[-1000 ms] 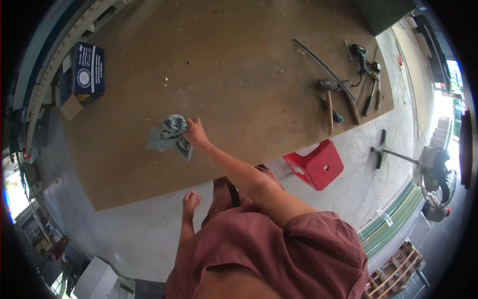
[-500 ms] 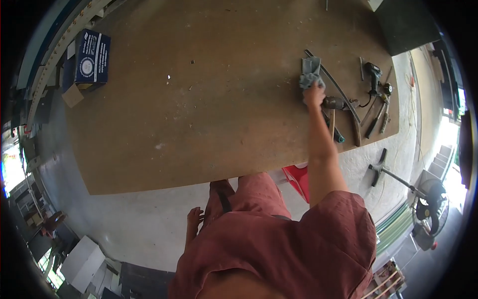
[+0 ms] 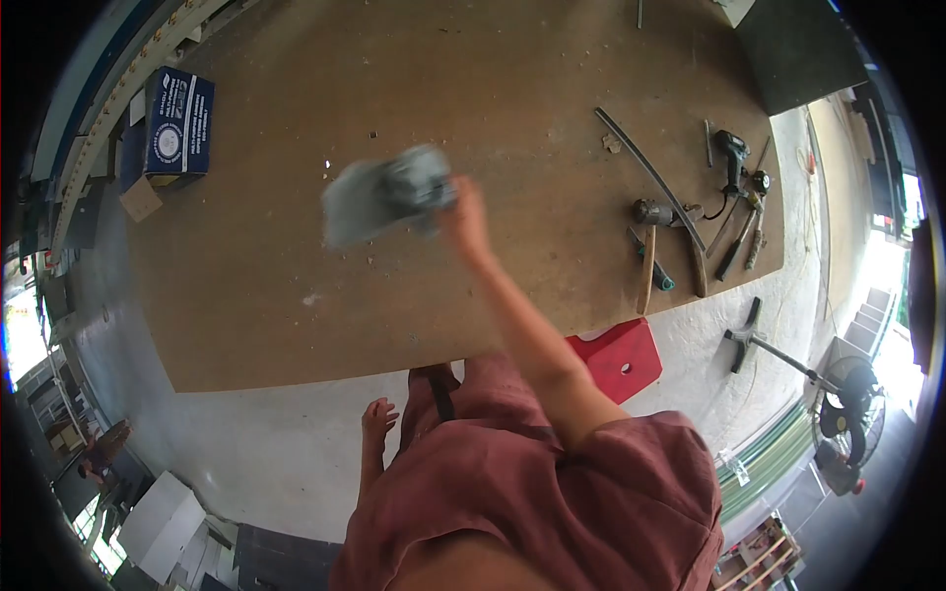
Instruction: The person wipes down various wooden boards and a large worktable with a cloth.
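A grey cloth [image 3: 386, 193], smeared by motion, hangs from my right hand [image 3: 465, 219] above the middle of the brown worktable [image 3: 246, 286]. My right fingers are closed on the cloth's right end. Its lower left part spreads out over the tabletop, where small light scraps lie. My left hand [image 3: 378, 418] hangs beside my left hip, off the table, holding nothing, its fingers slightly bent and apart.
At the table's right lie a curved dark strip [image 3: 650, 177], hammers [image 3: 647, 271], a corded power tool [image 3: 732, 163] and several hand tools. A blue box [image 3: 180, 123] stands left. Near me are a red stool [image 3: 626, 360] and a floor fan [image 3: 847, 409].
My right hand has carried the cloth from beside the tools leftward to the table's middle. The cloth now spreads out. My left hand stays at my side.
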